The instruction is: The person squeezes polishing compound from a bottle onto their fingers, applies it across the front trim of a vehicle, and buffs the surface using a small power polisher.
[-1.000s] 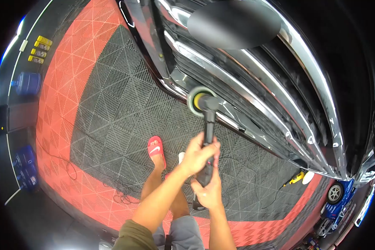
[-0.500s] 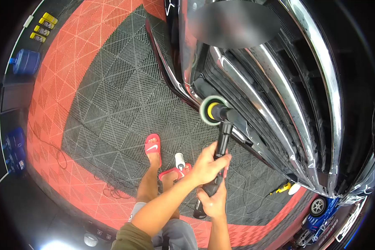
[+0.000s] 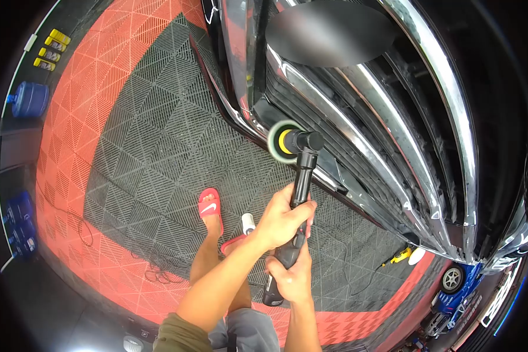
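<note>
1. The left hand [image 3: 278, 220] is gripping the neck of a black polisher [image 3: 302, 182].
2. The right hand [image 3: 292, 277] is holding its rear handle.
3. Its round pad [image 3: 276, 145] is facing the vehicle's [image 3: 349, 132] lower edge; contact cannot be told.
4. A white bottle [image 3: 247, 222] is showing near a red slipper [image 3: 207, 202].
5. A yellow tool [image 3: 400, 256] is lying on the tiled floor [image 3: 158, 146].

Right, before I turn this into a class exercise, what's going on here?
A person stands at the front of a dark car, gripping a long-necked tool like a polisher with both bare hands. The left hand is farther up the neck, the right hand nearer the rear. Its round pad is at the car's lower front edge; contact isn't clear. A white bottle is near the person's feet.
</note>
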Demonstrator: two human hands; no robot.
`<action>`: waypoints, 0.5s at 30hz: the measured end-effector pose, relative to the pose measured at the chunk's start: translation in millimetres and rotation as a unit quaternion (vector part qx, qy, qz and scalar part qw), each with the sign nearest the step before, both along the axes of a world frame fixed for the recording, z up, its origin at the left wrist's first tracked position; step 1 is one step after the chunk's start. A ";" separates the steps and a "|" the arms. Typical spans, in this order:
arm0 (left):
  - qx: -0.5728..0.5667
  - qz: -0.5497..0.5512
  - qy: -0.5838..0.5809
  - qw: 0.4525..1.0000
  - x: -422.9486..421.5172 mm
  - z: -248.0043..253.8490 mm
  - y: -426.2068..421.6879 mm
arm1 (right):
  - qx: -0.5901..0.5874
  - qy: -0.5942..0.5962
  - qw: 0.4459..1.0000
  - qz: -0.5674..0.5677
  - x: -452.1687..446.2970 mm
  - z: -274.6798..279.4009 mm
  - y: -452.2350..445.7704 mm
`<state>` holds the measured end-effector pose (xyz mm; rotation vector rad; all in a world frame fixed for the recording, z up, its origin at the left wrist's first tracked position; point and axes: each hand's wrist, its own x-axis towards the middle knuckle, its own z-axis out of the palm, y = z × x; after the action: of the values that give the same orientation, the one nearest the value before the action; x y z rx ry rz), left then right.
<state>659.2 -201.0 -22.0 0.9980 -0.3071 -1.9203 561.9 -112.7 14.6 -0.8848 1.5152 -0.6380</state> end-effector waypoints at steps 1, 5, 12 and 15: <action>0.000 -0.001 0.000 1.000 -5.6 0.0 1.5 | -0.001 -0.003 1.000 -0.004 -6.7 -1.5 3.3; -0.013 -0.009 0.008 1.000 -29.1 -2.4 9.8 | 0.024 -0.022 0.999 -0.013 -26.2 7.1 8.9; -0.015 -0.030 0.003 0.999 -59.9 -2.3 20.1 | 0.045 -0.030 0.997 -0.053 -50.1 11.2 20.9; -0.017 -0.042 0.000 0.999 -71.4 -2.3 23.5 | 0.031 -0.033 0.997 -0.056 -61.7 7.1 27.9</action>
<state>587.8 -177.5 -24.3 0.9763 -0.3856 -1.9832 500.2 -84.8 21.7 -0.7288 1.5239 -0.6922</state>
